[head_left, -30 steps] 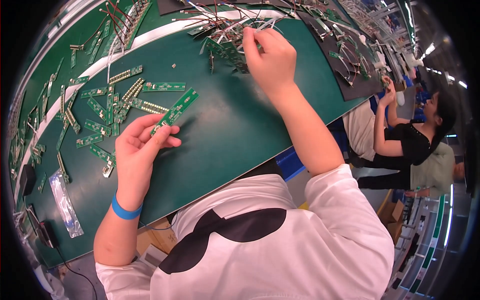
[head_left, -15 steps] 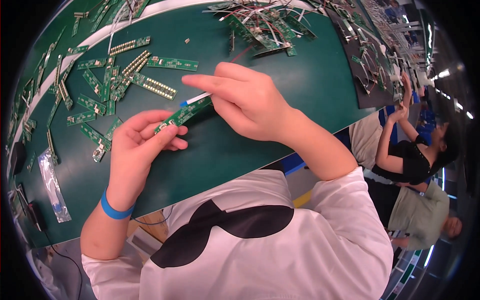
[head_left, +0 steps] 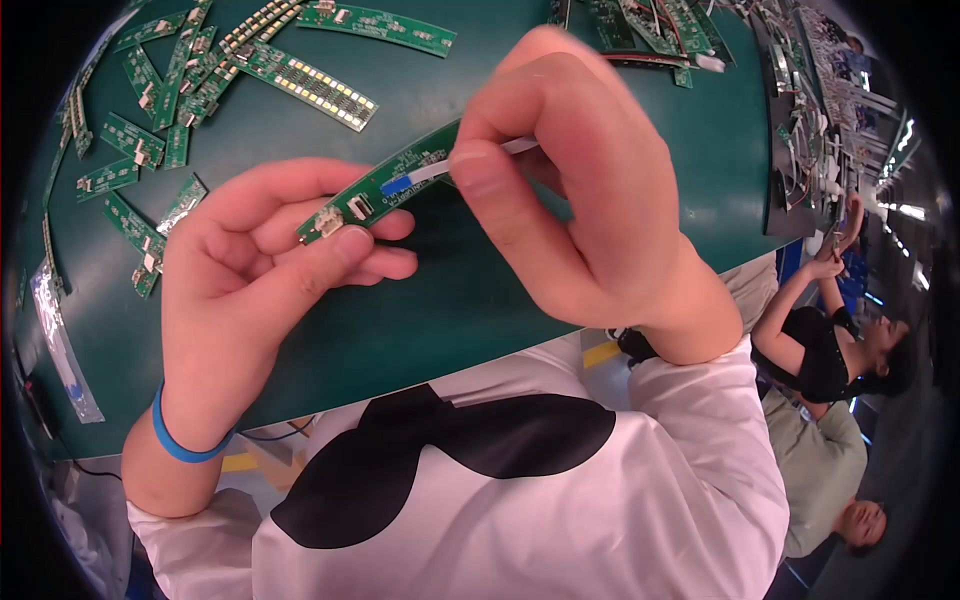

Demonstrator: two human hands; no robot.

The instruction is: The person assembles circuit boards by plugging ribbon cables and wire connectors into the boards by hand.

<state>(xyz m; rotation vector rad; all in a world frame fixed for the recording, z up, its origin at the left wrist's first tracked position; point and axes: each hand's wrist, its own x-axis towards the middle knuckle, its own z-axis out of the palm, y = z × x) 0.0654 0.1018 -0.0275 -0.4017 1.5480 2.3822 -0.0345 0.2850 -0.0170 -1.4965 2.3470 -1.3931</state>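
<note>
My left hand (head_left: 270, 260) grips a narrow green circuit board (head_left: 415, 158) near its lower left end, thumb on top and fingers beneath. Two small pale connectors (head_left: 358, 207) show on the board close to my thumb. My right hand (head_left: 580, 180) pinches a white flat ribbon cable (head_left: 432, 173) between thumb and index finger. The cable's blue tip lies over the board's face, a short way from the nearer connector. Behind my right hand, the board's far end is hidden.
Several loose green boards (head_left: 140, 150) lie scattered at the left, one with rows of light squares (head_left: 315, 88). A clear plastic bag (head_left: 62, 345) rests near the left edge. More boards with wires (head_left: 650, 30) are piled at the back right. Two people (head_left: 825, 340) are at the right.
My right hand has turned from a pointing shape into a thumb-and-finger pinch on the cable. The blue tip now sits nearer the connectors. The whole view has come closer to the board.
</note>
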